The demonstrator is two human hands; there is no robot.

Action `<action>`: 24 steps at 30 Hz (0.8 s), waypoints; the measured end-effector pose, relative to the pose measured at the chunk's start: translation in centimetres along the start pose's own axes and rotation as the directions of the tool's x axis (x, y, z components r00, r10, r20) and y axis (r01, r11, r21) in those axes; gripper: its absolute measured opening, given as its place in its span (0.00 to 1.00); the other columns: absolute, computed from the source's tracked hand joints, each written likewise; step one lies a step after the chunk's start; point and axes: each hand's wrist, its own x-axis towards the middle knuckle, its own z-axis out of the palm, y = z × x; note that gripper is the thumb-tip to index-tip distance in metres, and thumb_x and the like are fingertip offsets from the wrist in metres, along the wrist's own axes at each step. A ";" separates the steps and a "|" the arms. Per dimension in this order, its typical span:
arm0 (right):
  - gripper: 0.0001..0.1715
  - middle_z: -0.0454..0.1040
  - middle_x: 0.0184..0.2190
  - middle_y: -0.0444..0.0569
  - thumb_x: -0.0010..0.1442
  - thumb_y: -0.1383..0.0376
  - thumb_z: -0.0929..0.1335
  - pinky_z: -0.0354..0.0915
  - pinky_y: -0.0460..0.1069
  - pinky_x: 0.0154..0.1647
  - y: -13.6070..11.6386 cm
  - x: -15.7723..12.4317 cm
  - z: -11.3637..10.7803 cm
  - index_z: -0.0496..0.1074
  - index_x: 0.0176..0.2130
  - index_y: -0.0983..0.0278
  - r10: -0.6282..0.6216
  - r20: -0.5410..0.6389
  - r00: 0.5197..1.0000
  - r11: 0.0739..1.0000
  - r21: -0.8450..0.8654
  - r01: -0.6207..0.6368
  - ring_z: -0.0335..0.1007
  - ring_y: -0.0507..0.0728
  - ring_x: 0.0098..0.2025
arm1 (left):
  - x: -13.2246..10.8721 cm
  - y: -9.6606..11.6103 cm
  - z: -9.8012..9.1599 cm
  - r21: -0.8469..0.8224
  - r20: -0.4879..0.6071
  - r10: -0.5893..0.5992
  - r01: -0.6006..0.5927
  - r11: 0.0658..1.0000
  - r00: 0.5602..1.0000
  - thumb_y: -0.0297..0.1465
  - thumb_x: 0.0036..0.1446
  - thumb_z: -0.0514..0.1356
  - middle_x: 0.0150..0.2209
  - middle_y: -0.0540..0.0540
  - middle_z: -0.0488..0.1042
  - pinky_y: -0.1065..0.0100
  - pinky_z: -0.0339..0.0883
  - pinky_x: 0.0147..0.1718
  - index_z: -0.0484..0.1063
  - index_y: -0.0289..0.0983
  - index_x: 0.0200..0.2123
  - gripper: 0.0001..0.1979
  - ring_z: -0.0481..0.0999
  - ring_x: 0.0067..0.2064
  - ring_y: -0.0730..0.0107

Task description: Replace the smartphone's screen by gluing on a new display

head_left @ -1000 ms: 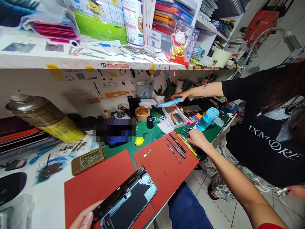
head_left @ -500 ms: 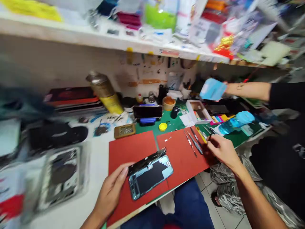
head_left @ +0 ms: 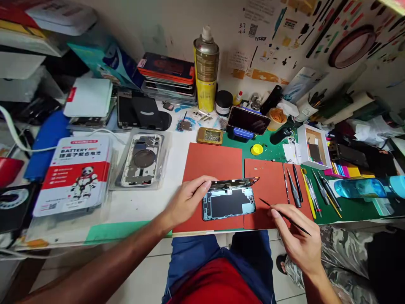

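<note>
An opened smartphone (head_left: 228, 203) lies on a red-brown mat (head_left: 215, 158), its blue-edged body showing a black inner part. The phone's screen (head_left: 232, 183) stands tilted up along the body's far edge. My left hand (head_left: 186, 198) pinches the screen's left end between thumb and fingers. My right hand (head_left: 297, 236) is closed around a slim black pointed tool (head_left: 294, 222). The tool's tip points left, just right of the phone and apart from it. Several tweezers and picks, among them a grey-handled tool (head_left: 294, 190), lie beyond my right hand.
A phone housing in a clear tray (head_left: 142, 160) and a battery box (head_left: 76, 173) are on the left. A yellow spray can (head_left: 206, 69), a propped phone (head_left: 249, 120) and a small metal tin (head_left: 209, 136) stand behind. A blue bottle (head_left: 363, 187) lies right; another person's camouflage-clad leg (head_left: 344, 253) is beside me.
The view has swung left and down. My right hand has come from the tool row to beside the phone, now with the black tool. The other person's outstretched arm has left view.
</note>
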 end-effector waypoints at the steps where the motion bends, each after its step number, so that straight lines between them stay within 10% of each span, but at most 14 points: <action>1: 0.07 0.84 0.39 0.51 0.71 0.62 0.71 0.79 0.52 0.38 -0.3 0.2 0.5 0.81 0.47 0.57 0.067 0.000 0.998 0.995 0.080 -0.067 0.83 0.59 0.37 | 0.0 0.0 0.0 0.001 0.003 -0.006 0.006 1.000 1.000 0.46 0.77 0.50 0.48 0.46 0.82 0.62 0.70 0.52 0.79 0.41 0.53 0.22 0.79 0.48 0.63; 6: 0.15 0.83 0.30 0.50 0.66 0.54 0.76 0.76 0.49 0.25 0.1 1.9 3.4 0.77 0.42 0.62 0.439 -0.051 0.897 0.814 0.446 -0.373 0.79 0.55 0.25 | -0.1 0.3 0.0 -0.008 0.007 -0.042 0.042 0.999 0.999 0.47 0.76 0.50 0.46 0.47 0.82 0.62 0.71 0.51 0.78 0.42 0.53 0.22 0.80 0.51 0.61; 10: 0.16 0.83 0.30 0.50 0.63 0.54 0.78 0.77 0.48 0.25 0.6 2.3 4.2 0.76 0.41 0.63 0.450 -0.077 0.890 0.814 0.445 -0.373 0.79 0.55 0.24 | 0.0 0.5 -0.1 0.008 0.012 -0.079 0.079 0.997 0.997 0.49 0.76 0.49 0.46 0.48 0.82 0.62 0.71 0.50 0.79 0.43 0.53 0.23 0.80 0.52 0.61; 15: 0.04 0.84 0.32 0.46 0.68 0.66 0.74 0.79 0.46 0.29 0.3 1.3 4.2 0.78 0.44 0.62 0.036 -0.137 0.990 0.999 0.044 -0.031 0.82 0.54 0.28 | -0.1 0.7 -0.3 -0.008 0.036 -0.073 0.074 0.997 0.997 0.47 0.77 0.49 0.48 0.49 0.83 0.64 0.71 0.48 0.78 0.44 0.53 0.22 0.80 0.52 0.63; 18: 0.11 0.84 0.33 0.46 0.66 0.74 0.74 0.79 0.45 0.36 -0.2 1.4 4.3 0.78 0.46 0.62 -0.328 -0.101 0.939 0.925 -0.236 0.298 0.83 0.53 0.31 | 0.0 1.1 -0.3 -0.026 0.040 -0.059 0.060 0.998 0.997 0.45 0.77 0.49 0.49 0.48 0.83 0.65 0.71 0.47 0.78 0.43 0.53 0.21 0.81 0.51 0.64; 24: 0.12 0.82 0.32 0.46 0.66 0.77 0.73 0.79 0.46 0.37 -0.7 1.9 4.8 0.75 0.47 0.64 -0.435 -0.062 0.898 0.870 -0.285 0.402 0.82 0.53 0.31 | -0.1 1.4 -0.3 -0.058 0.029 -0.013 0.014 0.998 1.000 0.43 0.77 0.50 0.47 0.48 0.84 0.66 0.72 0.47 0.79 0.42 0.51 0.19 0.82 0.50 0.64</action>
